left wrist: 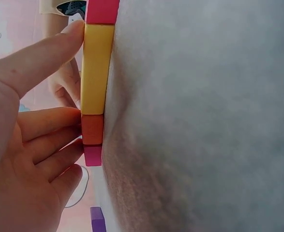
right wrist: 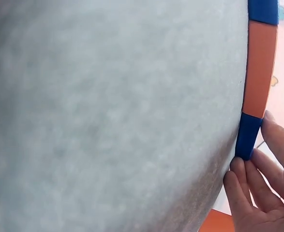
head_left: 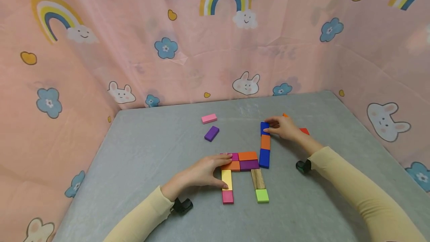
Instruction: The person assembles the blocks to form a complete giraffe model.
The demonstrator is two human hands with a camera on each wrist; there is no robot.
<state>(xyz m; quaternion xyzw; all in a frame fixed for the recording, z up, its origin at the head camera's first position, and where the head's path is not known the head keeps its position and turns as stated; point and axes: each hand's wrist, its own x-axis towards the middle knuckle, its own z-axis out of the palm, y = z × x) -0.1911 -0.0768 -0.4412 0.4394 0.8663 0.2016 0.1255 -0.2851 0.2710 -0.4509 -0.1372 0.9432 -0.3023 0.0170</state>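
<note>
My right hand [head_left: 285, 128] pinches the far blue block [right wrist: 248, 137], with thumb and fingers at its edges. That block heads a column with an orange block [head_left: 265, 142] and another blue block [head_left: 264, 158]. The fingers of my left hand [head_left: 201, 173] lie outstretched over the magenta block [left wrist: 93, 155] and the orange block [head_left: 231, 166]; its thumb touches the yellow block [head_left: 226, 176]. Beside these lie a second orange block [head_left: 248, 155] and a purple block [head_left: 249, 165]. Below them run a pink block [head_left: 227, 197], a wood-grain block [head_left: 258, 179] and a lime green block [head_left: 262, 196].
Farther back on the grey table [head_left: 151, 148] lie a loose pink block [head_left: 209, 118] and a loose purple block [head_left: 211, 133]. Partly hidden behind the right arm are a red block [head_left: 304, 131] and an orange piece [head_left: 285, 115]. A patterned pink curtain [head_left: 201, 62] surrounds the table's back and sides.
</note>
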